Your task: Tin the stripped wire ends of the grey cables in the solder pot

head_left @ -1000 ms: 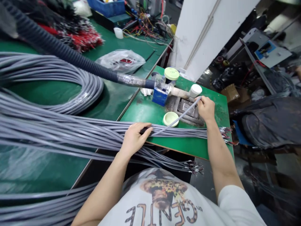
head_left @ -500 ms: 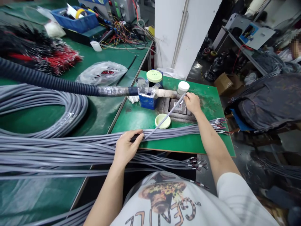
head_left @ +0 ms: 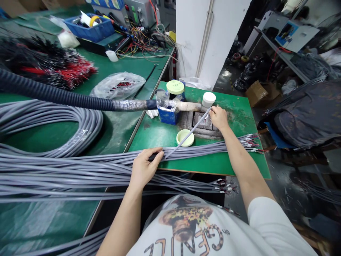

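A thick bundle of grey cables (head_left: pixel 80 170) lies across the green bench, its stripped ends (head_left: pixel 250 140) pointing right. My left hand (head_left: pixel 145 165) rests on the bundle with the fingers curled over the cables. My right hand (head_left: pixel 218 117) pinches the end of one grey cable (head_left: pixel 190 132) lifted from the bundle and holds it at a grey metal pot (head_left: pixel 204 121) set into the small green table. A pale green dish (head_left: pixel 185 137) sits just under the lifted cable.
A black corrugated hose (head_left: pixel 66 96) ends at a blue block (head_left: pixel 167 113) beside the pot. Jars with a white lid (head_left: pixel 208 99) and green lid (head_left: pixel 175 88) stand behind. A grey cable coil (head_left: pixel 66 124), plastic bag (head_left: pixel 118 84), red-black wires (head_left: pixel 53 67) lie left.
My right hand has kept the single cable's end at the metal pot, shifting only slightly. My left hand stays on the bundle. The view has tilted a little.
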A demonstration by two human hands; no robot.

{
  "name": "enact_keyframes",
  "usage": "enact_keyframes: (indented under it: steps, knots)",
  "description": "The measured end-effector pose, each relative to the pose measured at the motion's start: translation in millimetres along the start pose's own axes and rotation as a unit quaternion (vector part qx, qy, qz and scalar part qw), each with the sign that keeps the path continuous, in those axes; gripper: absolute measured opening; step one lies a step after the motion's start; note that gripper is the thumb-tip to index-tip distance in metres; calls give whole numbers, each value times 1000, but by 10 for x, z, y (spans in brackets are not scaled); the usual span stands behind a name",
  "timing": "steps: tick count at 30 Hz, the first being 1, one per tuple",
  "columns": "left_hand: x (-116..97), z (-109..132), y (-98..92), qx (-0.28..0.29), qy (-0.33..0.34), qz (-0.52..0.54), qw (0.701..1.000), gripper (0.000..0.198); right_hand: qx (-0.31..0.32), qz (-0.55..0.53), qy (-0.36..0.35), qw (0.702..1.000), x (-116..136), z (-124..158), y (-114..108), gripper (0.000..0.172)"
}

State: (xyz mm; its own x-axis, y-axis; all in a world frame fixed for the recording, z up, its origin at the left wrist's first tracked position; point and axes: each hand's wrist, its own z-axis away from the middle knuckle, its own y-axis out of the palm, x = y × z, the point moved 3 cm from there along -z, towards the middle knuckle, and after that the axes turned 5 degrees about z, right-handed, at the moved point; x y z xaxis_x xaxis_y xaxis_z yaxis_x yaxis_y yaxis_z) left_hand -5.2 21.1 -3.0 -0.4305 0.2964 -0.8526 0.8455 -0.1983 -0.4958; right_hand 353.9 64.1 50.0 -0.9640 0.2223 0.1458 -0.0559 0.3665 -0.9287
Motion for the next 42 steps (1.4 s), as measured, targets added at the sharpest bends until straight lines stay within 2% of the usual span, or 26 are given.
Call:
enact_keyframes:
  steps: [3,6,8,10,12,14,17,19,20,23,31,36,42]
  knots:
    - [4,-3,-3,-2,-9,9,1000,27,-26,-39,-30,998,75,163,-246,26]
    - [-32,23,2,-25,-28,53,998,26,-69,-131,-96,984,248,505,-617,25]
    - [-96,70,37,-38,-46,127,990,25,-78,-196,-128,969,376,801,-834,21]
    - [-192,134,137,-12,-71,229,971,25,-57,-247,-176,951,506,1104,-965,21]
    - [-305,206,305,61,-109,325,937,26,-24,-278,-232,932,618,1380,-1007,32]
    - [-420,273,485,127,-143,423,886,27,0,-290,-275,917,693,1609,-987,45]
    - [-554,341,688,171,-188,557,790,31,13,-296,-302,906,735,1858,-914,57]
    - [-612,368,758,179,-214,599,750,32,22,-300,-297,906,726,1972,-863,59]
    - [-632,379,775,181,-224,606,742,32,27,-302,-292,907,716,2018,-841,59]
    - [-661,406,785,177,-236,598,746,30,40,-309,-282,907,688,2124,-787,61]
    - [-657,433,771,140,-203,551,797,23,43,-361,-246,898,711,2236,-678,61]
    - [-670,439,772,128,-222,561,787,23,48,-369,-233,898,711,2265,-622,56]
    - [-692,421,776,116,-227,575,777,24,50,-378,-222,898,712,2292,-581,58]
